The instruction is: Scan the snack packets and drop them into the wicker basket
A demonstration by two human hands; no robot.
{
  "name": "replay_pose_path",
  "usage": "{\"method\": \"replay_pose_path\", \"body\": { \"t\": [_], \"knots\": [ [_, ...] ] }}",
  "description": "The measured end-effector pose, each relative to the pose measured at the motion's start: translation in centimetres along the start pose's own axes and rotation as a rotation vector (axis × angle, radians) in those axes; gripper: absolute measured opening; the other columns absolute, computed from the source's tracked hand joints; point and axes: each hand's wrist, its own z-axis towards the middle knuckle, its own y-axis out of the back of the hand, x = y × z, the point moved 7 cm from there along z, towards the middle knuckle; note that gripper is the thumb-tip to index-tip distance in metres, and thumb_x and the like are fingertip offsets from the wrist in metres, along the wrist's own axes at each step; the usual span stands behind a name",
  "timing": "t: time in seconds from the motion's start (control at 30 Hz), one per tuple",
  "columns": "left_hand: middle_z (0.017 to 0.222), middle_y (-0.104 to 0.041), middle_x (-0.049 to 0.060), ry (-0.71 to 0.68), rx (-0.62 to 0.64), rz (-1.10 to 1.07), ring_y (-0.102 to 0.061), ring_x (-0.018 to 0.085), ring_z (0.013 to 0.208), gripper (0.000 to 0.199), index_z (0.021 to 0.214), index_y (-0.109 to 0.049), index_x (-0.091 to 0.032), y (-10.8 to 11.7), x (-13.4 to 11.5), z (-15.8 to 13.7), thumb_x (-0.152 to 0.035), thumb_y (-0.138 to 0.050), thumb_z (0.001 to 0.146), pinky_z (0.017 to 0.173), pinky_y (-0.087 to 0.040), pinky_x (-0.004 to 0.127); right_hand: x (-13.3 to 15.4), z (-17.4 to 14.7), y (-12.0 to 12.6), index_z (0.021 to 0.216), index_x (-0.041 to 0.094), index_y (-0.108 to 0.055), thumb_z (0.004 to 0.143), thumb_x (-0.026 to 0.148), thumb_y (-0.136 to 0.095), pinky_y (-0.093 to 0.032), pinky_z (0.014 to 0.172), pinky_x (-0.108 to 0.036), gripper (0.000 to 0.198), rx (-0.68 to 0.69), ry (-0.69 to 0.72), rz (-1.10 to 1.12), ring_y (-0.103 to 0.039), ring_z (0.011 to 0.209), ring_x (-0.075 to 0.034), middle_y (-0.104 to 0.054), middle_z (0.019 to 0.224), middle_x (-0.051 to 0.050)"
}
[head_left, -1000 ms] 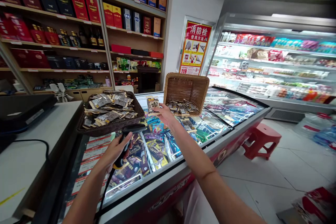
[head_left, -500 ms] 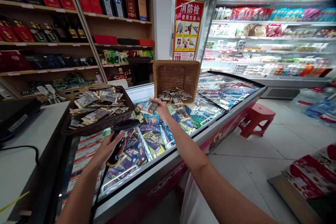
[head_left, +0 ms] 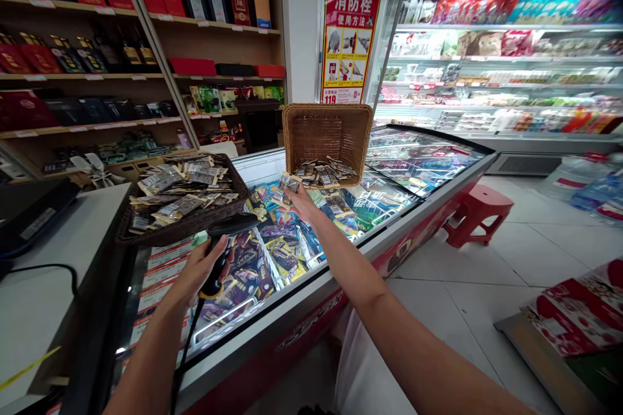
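Observation:
My left hand (head_left: 207, 266) is wrapped round the handle of a black barcode scanner (head_left: 233, 224), whose head points right and whose cable hangs down. Between the fingers of my right hand (head_left: 302, 200) is a small snack packet (head_left: 286, 188), its print too small to read. Just beyond that hand, a light brown wicker basket (head_left: 366, 142) stands tilted with its opening towards me and several packets (head_left: 324, 173) at its bottom. A dark wicker basket (head_left: 238, 191), heaped with similar packets (head_left: 187, 185), is at the left, beyond the scanner.
Both baskets rest on a glass-topped chest freezer (head_left: 341, 272) full of wrapped goods. A counter (head_left: 43, 292) with a black device stands at the left. On the floor at the right are a red stool (head_left: 479, 214), water bottles (head_left: 579, 181) and a red-patterned box (head_left: 579, 311).
The camera view has shifted slightly. My right hand holds the packet a little further right, turned more upright. My left hand keeps hold of the barcode scanner.

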Motion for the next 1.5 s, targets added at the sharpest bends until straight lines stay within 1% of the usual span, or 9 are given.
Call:
{"method": "replay_pose_path", "body": {
  "t": [0.1,0.17,0.37,0.5,0.83,1.17,1.33,1.43,1.5],
  "knots": [
    [0.057,-0.057,-0.004,0.014,-0.011,-0.006,-0.046,0.010,0.043,0.062,0.076,-0.055,-0.021,0.1,0.2,0.1,-0.080,-0.075,0.072,0.044,-0.040,0.025,0.0,-0.5,-0.1,0.130,0.032,-0.056,0.066,0.021,-0.087,-0.060,0.072,-0.029,0.072,0.118,-0.029,-0.178,-0.069,0.092,-0.018,-0.066,0.132,-0.004],
    [0.059,-0.058,-0.003,0.019,-0.011,-0.007,-0.047,0.010,0.043,0.061,0.077,-0.056,-0.021,0.2,0.4,0.3,-0.079,-0.075,0.073,0.046,-0.041,0.026,0.2,-0.7,0.3,0.126,0.026,-0.060,0.059,0.018,-0.090,-0.057,0.068,-0.028,0.074,0.131,-0.032,-0.351,-0.067,0.085,-0.018,-0.070,0.121,-0.006],
    [0.058,-0.058,-0.002,0.015,0.000,0.009,-0.047,0.010,0.043,0.062,0.072,-0.057,-0.020,0.4,0.7,0.4,-0.080,-0.074,0.072,0.046,-0.041,0.026,2.2,0.1,1.4,0.087,0.017,-0.069,0.073,0.032,-0.081,-0.040,0.058,-0.020,0.024,0.069,0.102,-0.300,-0.059,0.069,-0.012,-0.065,0.074,0.001],
    [0.058,-0.058,-0.002,-0.004,0.004,0.024,-0.046,0.011,0.042,0.066,0.073,-0.057,-0.022,0.0,0.2,0.2,-0.084,-0.076,0.065,0.044,-0.040,0.026,1.5,0.9,1.7,0.080,0.018,-0.069,0.084,0.036,-0.069,-0.030,0.046,-0.021,0.018,0.001,0.091,-0.174,-0.045,0.052,-0.009,-0.053,0.060,0.005],
    [0.061,-0.058,-0.001,-0.024,0.008,0.034,-0.045,0.011,0.042,0.061,0.071,-0.058,-0.021,0.1,0.3,0.4,-0.080,-0.076,0.068,0.042,-0.040,0.027,2.2,-0.5,0.6,0.092,0.020,-0.062,0.089,0.034,-0.074,-0.057,0.057,-0.025,0.019,-0.054,0.142,-0.155,-0.059,0.054,-0.009,-0.061,0.075,0.005],
    [0.058,-0.056,-0.003,-0.008,0.028,0.044,-0.046,0.011,0.043,0.064,0.072,-0.059,-0.021,-0.1,0.0,0.1,-0.082,-0.078,0.065,0.045,-0.039,0.026,2.4,-0.8,0.6,0.091,0.020,-0.060,0.093,0.033,-0.068,-0.057,0.056,-0.026,0.015,-0.068,0.128,-0.185,-0.063,0.056,-0.012,-0.059,0.078,0.003],
    [0.058,-0.058,-0.003,0.016,-0.003,0.045,-0.046,0.012,0.043,0.055,0.077,-0.059,-0.021,0.7,0.8,0.5,-0.074,-0.076,0.075,0.045,-0.040,0.026,2.1,-0.2,2.5,0.098,0.022,-0.057,0.093,0.033,-0.065,-0.055,0.058,-0.025,0.014,-0.309,0.163,-0.263,-0.063,0.063,-0.013,-0.059,0.080,0.002],
    [0.060,-0.059,-0.002,-0.003,-0.042,0.030,-0.047,0.012,0.044,0.052,0.075,-0.058,-0.021,1.5,1.4,1.0,-0.069,-0.078,0.074,0.043,-0.040,0.025,3.2,-0.2,5.2,0.116,0.022,-0.054,0.097,0.034,-0.058,-0.057,0.066,-0.029,0.022,-0.559,0.295,-0.363,-0.069,0.072,-0.018,-0.066,0.092,-0.004],
    [0.061,-0.060,-0.001,-0.011,-0.055,0.017,-0.048,0.012,0.043,0.053,0.073,-0.058,-0.021,1.8,1.7,1.2,-0.069,-0.078,0.072,0.042,-0.040,0.025,4.8,0.1,6.1,0.128,0.019,-0.049,0.100,0.033,-0.053,-0.057,0.073,-0.033,0.031,-0.624,0.403,-0.506,-0.073,0.080,-0.022,-0.069,0.102,-0.011]
  ]
}}
